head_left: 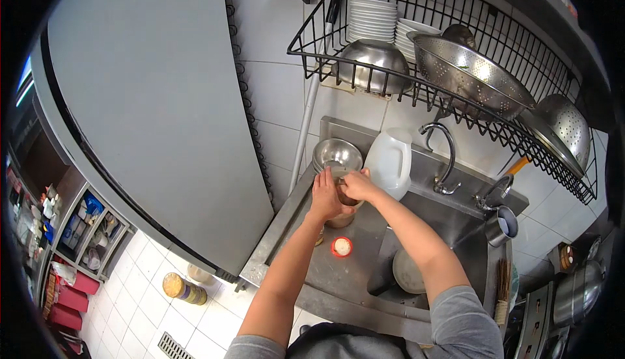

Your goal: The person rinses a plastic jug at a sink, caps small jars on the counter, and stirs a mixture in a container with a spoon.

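Observation:
Both my hands are at a brownish container (341, 219) on the steel counter left of the sink. My left hand (327, 195) lies against its rim with the fingers stretched out. My right hand (358, 186) is closed at the container's opening; what its fingers hold is hidden. Behind my hands stand stacked steel bowls (337, 154), and a white plastic jug (390, 164) is just to their right. A red-rimmed lid or cap (341, 247) with a pale centre lies on the counter in front of the container.
The sink (456, 229) holds a round pan or lid (409, 271). Two taps (449, 157) rise behind it. A black wire rack (364, 69) with plates, bowls and colanders hangs above. A tall grey cabinet (156, 98) stands left; a jar (185, 289) is on the floor.

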